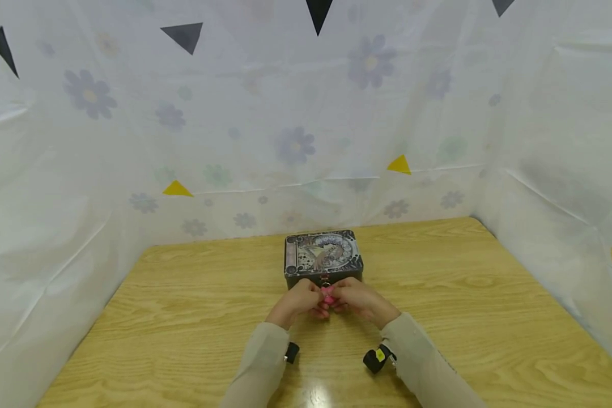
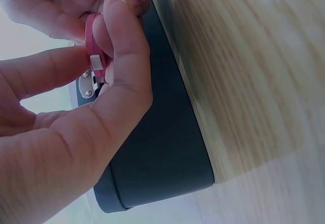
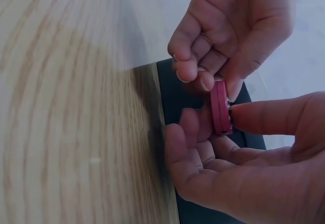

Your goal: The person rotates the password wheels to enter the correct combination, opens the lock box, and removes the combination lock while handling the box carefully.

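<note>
A small pink padlock (image 1: pixel 328 294) hangs at the front latch (image 1: pixel 324 277) of a dark tin box (image 1: pixel 323 255) with an ornate printed lid. My left hand (image 1: pixel 301 300) pinches one side of the padlock between thumb and fingers. From the other side, my right hand (image 1: pixel 362 300) pinches it too, its thumb on the padlock's face in the right wrist view. A silvery piece shows on the edge of the padlock (image 2: pixel 95 51) in the left wrist view. Fingers hide part of the padlock, and its markings cannot be read.
The box stands near the far edge of a wood-grain table (image 1: pixel 209 300). White flowered sheeting (image 1: pixel 265 113) encloses the back and both sides. Black straps (image 1: pixel 377 358) sit at the wrists, below beige sleeves (image 1: pixel 423 357).
</note>
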